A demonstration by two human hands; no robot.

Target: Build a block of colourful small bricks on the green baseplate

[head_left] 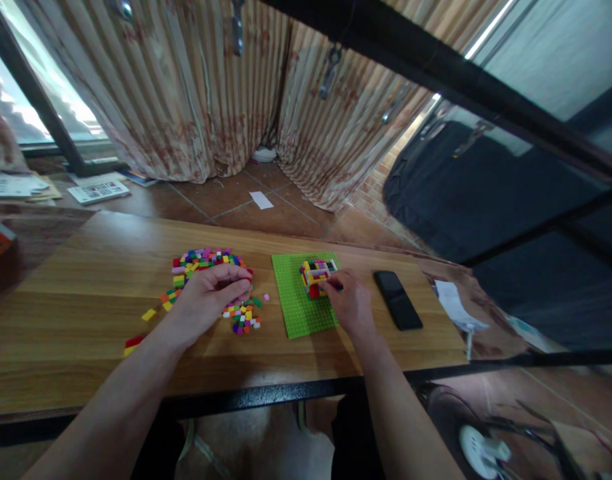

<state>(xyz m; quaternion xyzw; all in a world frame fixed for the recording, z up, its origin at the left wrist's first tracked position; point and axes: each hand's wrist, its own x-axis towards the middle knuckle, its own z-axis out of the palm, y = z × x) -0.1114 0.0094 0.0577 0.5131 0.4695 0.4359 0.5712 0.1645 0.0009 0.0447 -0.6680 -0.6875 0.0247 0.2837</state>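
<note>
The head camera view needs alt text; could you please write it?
A person's right hand touches a small multicoloured brick build on a green baseplate, while the left hand hovers over loose bricks on a wooden table. A black phone lies to the right.

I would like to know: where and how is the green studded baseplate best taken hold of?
Probably best pinched at the bare near-left corner of the green studded baseplate, coming from the near side: it lies flat, the toy-brick build stands toward its far right, and loose toy bricks lie to its left.
</note>
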